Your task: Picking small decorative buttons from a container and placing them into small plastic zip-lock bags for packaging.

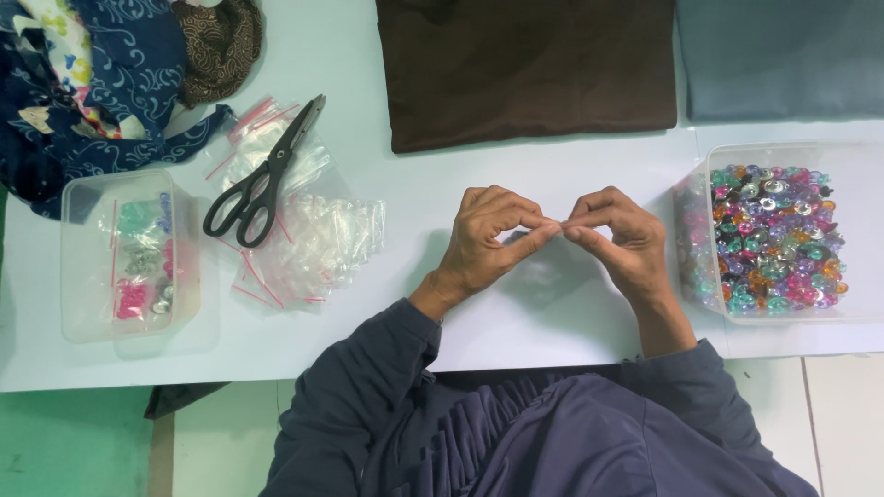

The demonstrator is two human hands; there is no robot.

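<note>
Between the fingertips of the left hand (483, 244) and right hand (619, 241), held together just above the white table (516, 184), something small and clear is pinched, probably one zip bag, though it is too thin to be sure. This looks like the opening step; next would call for parting its mouth. The tub of coloured beads (773, 239) stands right, the bag pile (313, 235) and scissors (262, 179) left.
</note>
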